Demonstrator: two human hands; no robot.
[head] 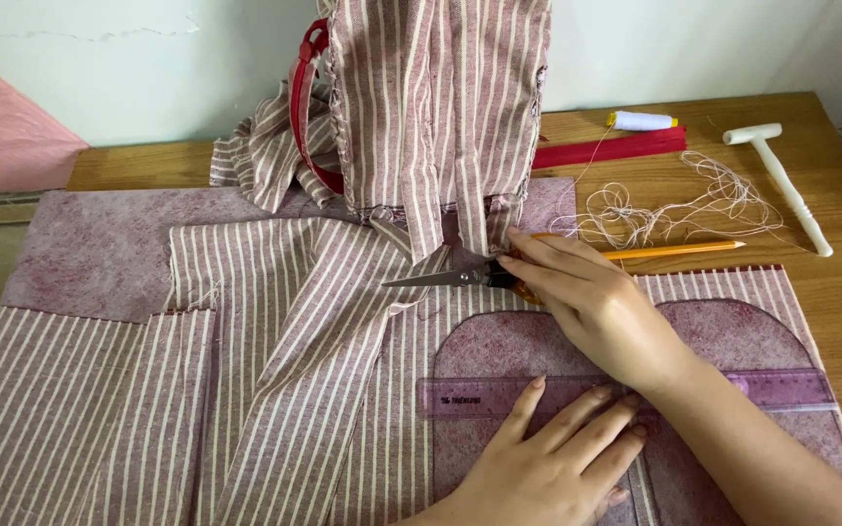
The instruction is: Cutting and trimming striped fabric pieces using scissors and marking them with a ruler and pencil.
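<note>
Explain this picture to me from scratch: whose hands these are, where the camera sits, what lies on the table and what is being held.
There is no machine here. The one picture comes from a camera worn on a person's head, looking down at their own two bare hands over a wooden table.

The right hand grips small scissors, blades pointing left at striped maroon and white fabric, part of which hangs down from above. The left hand lies flat, pressing a clear purple ruler onto a rounded maroon pattern piece.

Behind the hands lie an orange pencil, a tangle of loose thread, a white thread spool, a red strip and a white plastic tool shaped like a small hammer. Something red with a curved rim shows behind the hanging fabric; what it is cannot be told.
</note>
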